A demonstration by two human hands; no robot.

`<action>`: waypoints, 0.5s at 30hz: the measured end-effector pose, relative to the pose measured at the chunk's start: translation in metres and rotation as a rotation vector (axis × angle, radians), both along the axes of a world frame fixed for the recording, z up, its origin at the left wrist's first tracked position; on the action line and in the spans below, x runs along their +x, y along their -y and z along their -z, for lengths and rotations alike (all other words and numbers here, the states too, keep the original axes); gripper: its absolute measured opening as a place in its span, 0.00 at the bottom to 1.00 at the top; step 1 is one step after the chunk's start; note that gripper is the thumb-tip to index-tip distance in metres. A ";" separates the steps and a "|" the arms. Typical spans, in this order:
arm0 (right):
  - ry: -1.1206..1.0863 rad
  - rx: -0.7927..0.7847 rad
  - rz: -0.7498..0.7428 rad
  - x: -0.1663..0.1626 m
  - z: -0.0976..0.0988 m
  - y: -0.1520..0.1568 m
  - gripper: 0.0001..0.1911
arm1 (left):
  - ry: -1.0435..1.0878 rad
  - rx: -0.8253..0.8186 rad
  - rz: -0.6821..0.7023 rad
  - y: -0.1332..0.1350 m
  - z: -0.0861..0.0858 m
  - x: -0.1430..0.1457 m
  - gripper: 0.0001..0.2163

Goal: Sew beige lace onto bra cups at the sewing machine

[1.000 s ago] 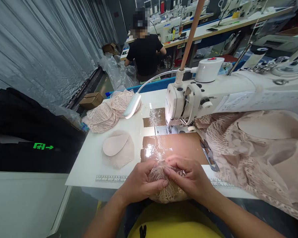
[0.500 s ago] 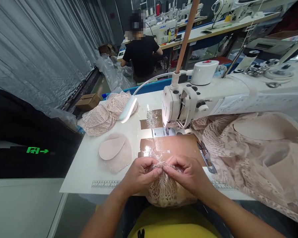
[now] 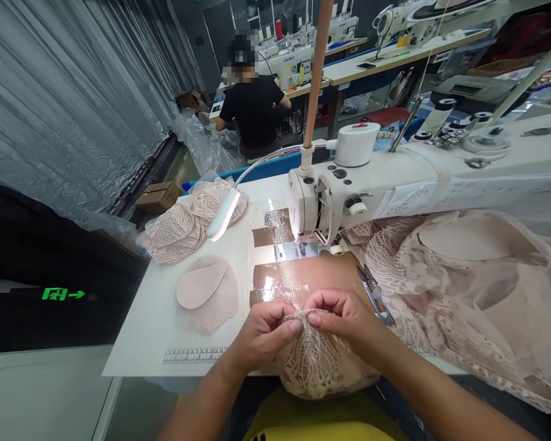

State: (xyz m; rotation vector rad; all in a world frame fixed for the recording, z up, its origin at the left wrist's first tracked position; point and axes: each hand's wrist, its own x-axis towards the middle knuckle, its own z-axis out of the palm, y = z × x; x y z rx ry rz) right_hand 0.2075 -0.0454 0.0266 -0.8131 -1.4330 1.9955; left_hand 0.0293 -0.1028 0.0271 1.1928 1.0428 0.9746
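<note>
A beige lace piece [image 3: 313, 361] hangs over the table's front edge, its top edge pinched between my two hands. My left hand [image 3: 267, 334] is closed on it, thumb against fingers. Close beside it, my right hand [image 3: 344, 315] grips the same edge, also thumb against fingers. Behind the hands lies a brown taped sheet [image 3: 312, 275] in front of the sewing machine [image 3: 330, 202]. Thread snips [image 3: 376, 295] rest at the sheet's right side. To the left a pale oval pad [image 3: 202, 286] lies on a thin beige fabric piece [image 3: 220, 312].
Lace pieces [image 3: 177, 233] are piled at the table's back left under a lamp [image 3: 223, 214]. A heap of beige lace fabric [image 3: 477, 275] fills the right side. A printed ruler [image 3: 195, 355] runs along the front edge. A person [image 3: 252, 110] sits at another machine beyond.
The view has shifted slightly, so the table sits a little lower and further left. Both hands still pinch the lace piece, its gathered edge now showing more between the fingers.
</note>
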 end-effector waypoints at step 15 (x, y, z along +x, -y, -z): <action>0.233 0.299 0.283 0.042 -0.005 -0.033 0.14 | -0.716 0.346 -0.781 -0.039 -0.052 -0.066 0.08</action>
